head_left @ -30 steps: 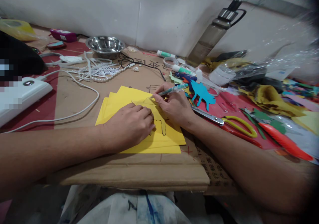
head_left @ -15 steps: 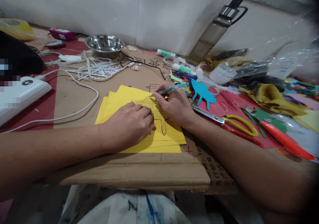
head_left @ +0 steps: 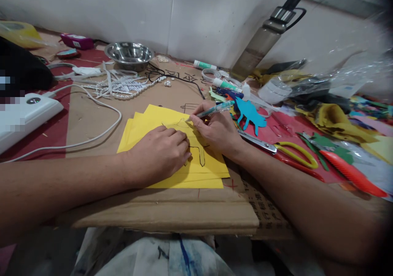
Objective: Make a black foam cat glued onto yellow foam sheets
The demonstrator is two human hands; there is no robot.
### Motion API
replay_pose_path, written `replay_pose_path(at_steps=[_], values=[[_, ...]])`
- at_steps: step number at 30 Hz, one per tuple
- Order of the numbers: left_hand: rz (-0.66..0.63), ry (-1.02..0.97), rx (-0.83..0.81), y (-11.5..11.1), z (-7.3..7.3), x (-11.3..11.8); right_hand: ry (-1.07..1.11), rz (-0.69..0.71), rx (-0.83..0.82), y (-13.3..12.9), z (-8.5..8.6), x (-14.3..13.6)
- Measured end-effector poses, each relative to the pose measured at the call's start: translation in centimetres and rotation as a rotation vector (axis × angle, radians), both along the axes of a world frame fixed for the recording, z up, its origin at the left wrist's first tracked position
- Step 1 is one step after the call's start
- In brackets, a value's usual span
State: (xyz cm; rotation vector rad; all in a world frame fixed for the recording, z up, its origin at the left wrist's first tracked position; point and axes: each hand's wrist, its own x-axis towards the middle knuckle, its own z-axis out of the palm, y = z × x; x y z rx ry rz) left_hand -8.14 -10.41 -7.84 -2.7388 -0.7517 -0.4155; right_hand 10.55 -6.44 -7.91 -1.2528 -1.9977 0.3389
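Note:
My right hand (head_left: 216, 130) pinches a pen (head_left: 216, 109) with a clear and teal barrel, its tip at the top sheet of yellow paper (head_left: 156, 114). Black outlines are drawn on that sheet, including a leg-like shape below the hands; part of the drawing is hidden. Lying palm down on the same paper, my left hand (head_left: 161, 153) has its fingers curled and together, and their undersides are hidden. Several yellow sheets are stacked unevenly on the brown cardboard (head_left: 92, 120). Close to my right wrist are a blue paper animal cutout (head_left: 249, 114) and scissors (head_left: 288, 153) with yellow and red handles.
A steel bowl (head_left: 129, 55), white lace with beads (head_left: 123, 85) and a white cable (head_left: 118, 122) from a white device (head_left: 27, 116) occupy the left. At right stand a tilted-looking bottle (head_left: 258, 42), glue sticks (head_left: 226, 84), an orange-handled cutter (head_left: 353, 173) and paper scraps.
The pen tip and my right fingers have shifted very slightly to the right on the paper. My left hand has stayed in place.

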Motion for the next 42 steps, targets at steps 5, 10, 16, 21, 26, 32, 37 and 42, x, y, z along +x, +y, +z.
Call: replay_pose_path(at_steps=[5,10,16,21,26,32,37,42], values=[[0.005,-0.008,-0.013,-0.03,-0.08,-0.14,-0.004,-0.001,0.005,-0.03,-0.02,0.12],[0.010,0.002,-0.016,-0.05,-0.10,-0.11,-0.007,0.000,-0.001,-0.03,-0.02,0.17],[0.010,0.012,-0.022,-0.06,0.00,-0.03,-0.019,-0.003,0.023,-0.12,-0.04,0.19],[0.012,0.015,-0.029,-0.08,0.03,-0.03,-0.019,-0.004,0.002,-0.28,0.02,0.25],[0.007,0.011,-0.025,-0.05,0.04,-0.03,-0.029,-0.016,0.017,-0.35,0.08,0.30],[0.013,0.015,-0.024,-0.03,0.01,0.02,-0.033,-0.014,0.019,-0.48,0.11,0.37],[0.018,0.013,-0.031,-0.06,0.02,-0.01,-0.018,-0.009,0.002,-0.58,0.24,0.44],[0.013,0.010,-0.031,-0.11,0.01,0.00,0.009,-0.001,-0.021,-0.71,0.25,0.52]])
